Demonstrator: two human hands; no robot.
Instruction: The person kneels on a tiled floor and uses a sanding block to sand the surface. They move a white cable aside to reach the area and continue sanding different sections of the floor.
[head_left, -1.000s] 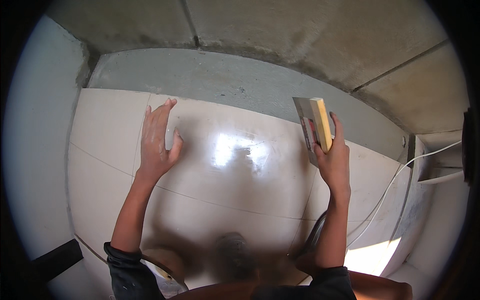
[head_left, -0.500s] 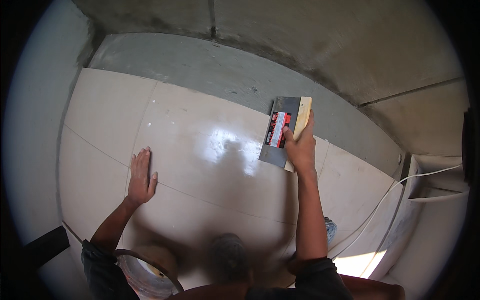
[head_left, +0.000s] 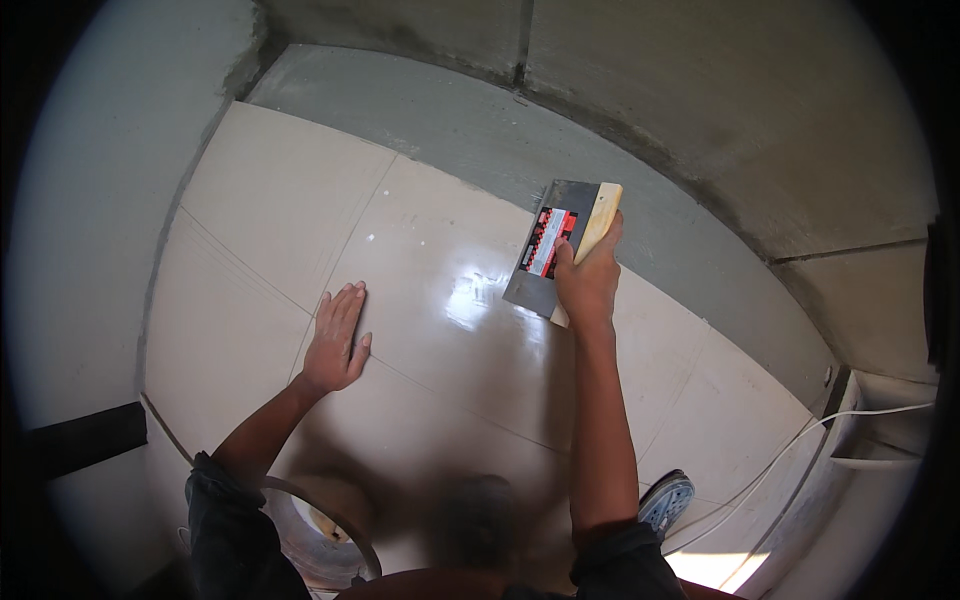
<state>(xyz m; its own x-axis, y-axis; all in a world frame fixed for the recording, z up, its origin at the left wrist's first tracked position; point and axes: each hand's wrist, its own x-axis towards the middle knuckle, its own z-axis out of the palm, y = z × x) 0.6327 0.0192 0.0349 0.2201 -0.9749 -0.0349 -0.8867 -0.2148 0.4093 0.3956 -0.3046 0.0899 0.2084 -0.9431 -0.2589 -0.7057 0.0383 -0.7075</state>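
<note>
My left hand (head_left: 340,338) lies flat on the large beige tiles (head_left: 460,400), fingers together and thumb a little apart, holding nothing. My right hand (head_left: 588,285) is wrapped round the pale wooden handle of a wide putty knife (head_left: 541,285), thumb on its blade. The grey metal blade bears a red, black and white label (head_left: 549,243) and points to the left. In the picture, the tool overlaps the line where the tiles meet the grey strip (head_left: 440,120). Whether the blade touches the surface I cannot tell.
A round bucket (head_left: 372,557) stands by my left forearm, partly hidden. A shoe (head_left: 668,503) shows beside my right forearm. A white cable (head_left: 790,447) runs along the right. Large grey-brown panels (head_left: 700,100) border the far side, a pale wall (head_left: 110,230) the left.
The whole view has turned, so the tiles and walls sit farther right. Against the tiles, the putty knife in my right hand has moved left. My left hand stays by the same tile joint.
</note>
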